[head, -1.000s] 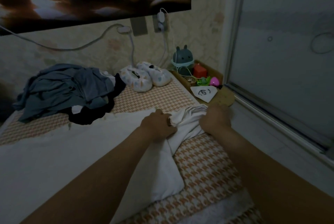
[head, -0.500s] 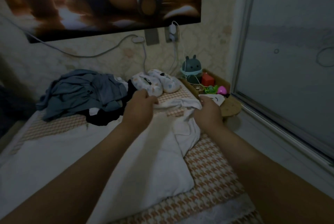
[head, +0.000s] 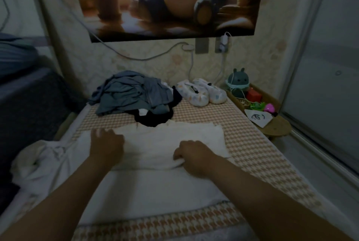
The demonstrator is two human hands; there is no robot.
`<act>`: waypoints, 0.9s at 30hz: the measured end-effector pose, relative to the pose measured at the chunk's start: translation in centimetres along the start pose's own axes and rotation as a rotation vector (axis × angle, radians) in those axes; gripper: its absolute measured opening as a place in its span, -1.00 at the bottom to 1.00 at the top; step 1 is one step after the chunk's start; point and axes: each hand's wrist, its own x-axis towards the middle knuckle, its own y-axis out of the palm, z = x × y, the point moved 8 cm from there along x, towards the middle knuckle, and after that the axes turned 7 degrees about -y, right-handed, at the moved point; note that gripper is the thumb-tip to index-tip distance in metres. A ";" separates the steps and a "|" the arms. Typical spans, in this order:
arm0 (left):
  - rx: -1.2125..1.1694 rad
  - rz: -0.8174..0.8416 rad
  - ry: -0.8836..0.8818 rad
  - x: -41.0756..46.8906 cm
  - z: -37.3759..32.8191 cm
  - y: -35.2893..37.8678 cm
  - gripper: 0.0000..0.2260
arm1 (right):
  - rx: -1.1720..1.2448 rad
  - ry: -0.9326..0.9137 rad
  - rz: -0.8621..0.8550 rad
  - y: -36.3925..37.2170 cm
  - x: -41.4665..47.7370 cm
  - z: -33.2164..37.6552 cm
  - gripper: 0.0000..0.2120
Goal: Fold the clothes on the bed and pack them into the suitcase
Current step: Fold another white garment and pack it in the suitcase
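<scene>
A white garment point(head: 155, 178) lies spread on the bed point(head: 252, 143), its far part folded back toward me into a flat band point(head: 171, 139). My left hand point(head: 106, 143) rests flat on the left end of that band. At the band's near edge my right hand point(head: 194, 155) has its fingers curled on the cloth. The garment's left part lies bunched point(head: 42, 159) at the bed's left side. A heap of grey-blue clothes point(head: 132, 93) lies on a black garment point(head: 155, 118) at the far end. No suitcase is in view.
A pair of pale patterned slippers point(head: 202, 91) sits by the wall. A wooden tray point(head: 275, 128) at the right holds a green rabbit lamp point(head: 238, 83), a red block and small toys. A glass door runs along the right; a dark surface flanks the left.
Both hands lifted the garment's far right end, carried it back toward me and laid it down as a folded band. The camera view tilted up and back.
</scene>
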 end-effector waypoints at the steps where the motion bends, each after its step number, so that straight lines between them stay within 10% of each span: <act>1: -0.161 0.082 0.119 -0.1 -1.3 0.9 -0.61 | -0.001 -0.012 0.035 0.6 0.0 0.4 -0.60; 4: -0.569 0.408 0.412 -1.9 -6.7 1.6 -0.49 | -0.044 0.015 0.048 0.9 -0.3 -0.1 -0.53; 7: -0.441 0.386 0.513 -2.7 -9.2 1.4 -0.48 | -0.050 0.122 0.056 0.9 -1.4 -2.1 -0.53; 14: -0.488 -0.052 0.490 -0.8 -7.6 -2.0 -0.83 | -0.095 0.241 0.056 1.0 -3.3 -5.0 -0.64; 21: -0.604 0.218 0.312 0.6 -5.5 4.5 -0.76 | 0.464 0.284 0.167 0.4 -1.3 -4.9 -0.80; 27: -0.516 0.250 0.228 1.8 -4.9 5.1 -0.70 | 0.130 0.299 -0.071 -0.6 -0.4 -9.0 -0.57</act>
